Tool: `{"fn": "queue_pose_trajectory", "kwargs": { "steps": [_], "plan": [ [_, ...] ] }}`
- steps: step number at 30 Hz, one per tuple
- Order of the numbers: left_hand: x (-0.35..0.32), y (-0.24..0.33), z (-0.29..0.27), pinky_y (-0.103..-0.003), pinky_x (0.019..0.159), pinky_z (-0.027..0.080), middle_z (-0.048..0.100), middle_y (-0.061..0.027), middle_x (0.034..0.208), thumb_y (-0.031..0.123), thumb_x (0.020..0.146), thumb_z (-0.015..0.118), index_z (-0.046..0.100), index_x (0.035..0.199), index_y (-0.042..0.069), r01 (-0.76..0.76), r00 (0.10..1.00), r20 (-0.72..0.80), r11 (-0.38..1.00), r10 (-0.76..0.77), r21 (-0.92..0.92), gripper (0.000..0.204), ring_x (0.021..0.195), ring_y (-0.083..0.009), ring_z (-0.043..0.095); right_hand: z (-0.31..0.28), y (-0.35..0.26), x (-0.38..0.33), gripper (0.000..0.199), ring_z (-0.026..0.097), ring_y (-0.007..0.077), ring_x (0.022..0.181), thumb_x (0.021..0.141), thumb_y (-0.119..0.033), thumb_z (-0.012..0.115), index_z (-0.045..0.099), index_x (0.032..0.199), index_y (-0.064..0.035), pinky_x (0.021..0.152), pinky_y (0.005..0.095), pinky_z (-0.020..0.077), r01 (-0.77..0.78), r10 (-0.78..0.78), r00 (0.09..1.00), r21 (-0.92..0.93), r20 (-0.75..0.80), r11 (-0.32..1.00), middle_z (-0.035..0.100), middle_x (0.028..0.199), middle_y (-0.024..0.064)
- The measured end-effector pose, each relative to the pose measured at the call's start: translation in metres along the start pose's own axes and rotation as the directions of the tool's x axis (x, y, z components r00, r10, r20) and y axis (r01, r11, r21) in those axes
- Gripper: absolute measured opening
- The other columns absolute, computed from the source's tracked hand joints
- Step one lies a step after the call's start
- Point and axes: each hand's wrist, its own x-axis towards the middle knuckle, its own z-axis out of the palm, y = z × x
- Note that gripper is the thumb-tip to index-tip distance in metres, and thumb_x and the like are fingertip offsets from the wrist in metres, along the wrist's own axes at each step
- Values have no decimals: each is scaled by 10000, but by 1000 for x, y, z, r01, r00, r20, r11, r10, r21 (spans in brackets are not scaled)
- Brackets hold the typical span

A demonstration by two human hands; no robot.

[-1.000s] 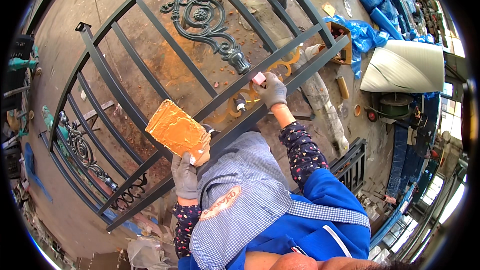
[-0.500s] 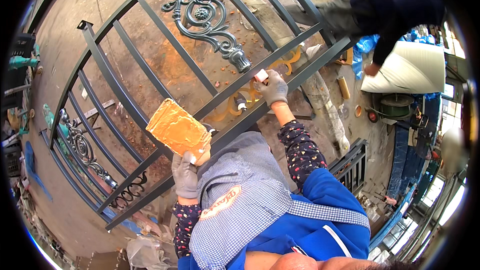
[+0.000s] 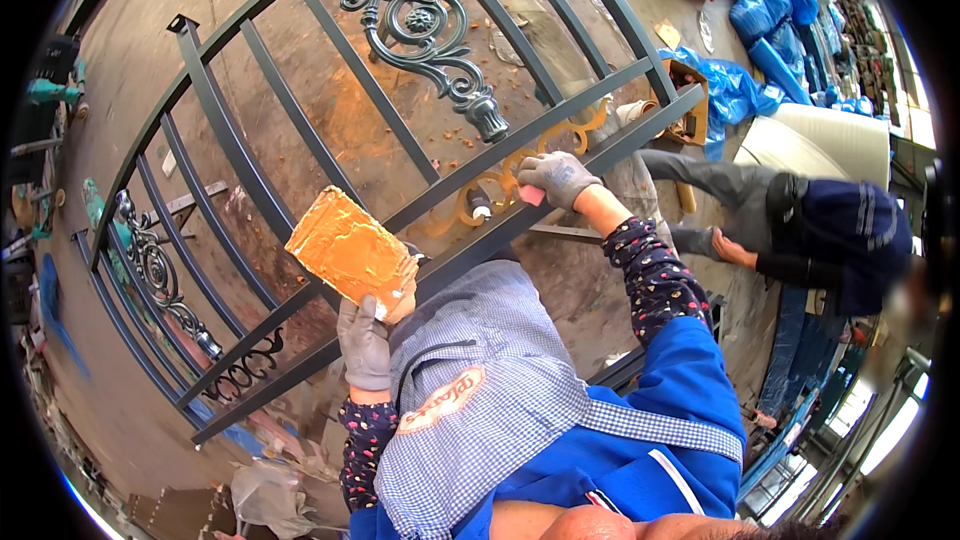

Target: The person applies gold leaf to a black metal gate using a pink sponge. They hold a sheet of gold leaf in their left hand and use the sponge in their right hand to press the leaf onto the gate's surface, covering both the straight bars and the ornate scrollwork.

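Workshop floor (image 3: 130, 90) underlies dark metal railing (image 3: 480, 242), long axis rising rightward; right hand (image 3: 560, 178), nearer its upper end, grips pink block (image 3: 532, 195); left hand (image 3: 366, 345) clamps orange-smeared slab (image 3: 350, 245).

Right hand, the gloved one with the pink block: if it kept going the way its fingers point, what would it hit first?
Likely the farther dark rail, though depth is unclear and the right hand might pass above it.
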Motion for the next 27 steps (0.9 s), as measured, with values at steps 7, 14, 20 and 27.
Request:
{"fn": "queue_pose_trajectory", "kwargs": {
  "steps": [7,14,20,27],
  "plan": [
    [-5,-7,4,-392,988,506,593,-121,1319,229,975,625,502,1363,-4,-30,997,-69,999,29,-15,469,1178,-258,605,-22,27,0,389,614,241,1076,770,-139,712,674,1140,-251,899,401,489,54,-51,998,-165,23,985,623,1138,-8],
    [-9,-14,11,-383,1050,460,588,-125,1330,168,982,606,505,1356,-22,-75,992,-110,987,59,-140,431,1213,-244,581,-13,5,27,309,607,247,1110,774,-120,697,691,1072,-203,911,411,492,182,-183,983,92,2,979,626,1131,8],
    [-11,-28,14,-394,1040,466,593,-126,1319,178,987,602,514,1337,-20,-112,979,-190,975,75,-193,413,1211,-247,582,-26,21,31,256,594,223,1119,767,-104,687,675,1007,-192,904,394,499,306,-284,948,-165,141,938,602,1149,-8],
    [-10,-45,25,-392,988,509,598,-109,1298,203,990,611,513,1342,4,-184,949,-293,956,113,-230,416,1173,-237,605,-55,28,48,278,597,221,1105,742,-136,705,657,1009,-196,906,376,498,408,-392,911,-141,129,902,612,1130,-16]
  ]
}}
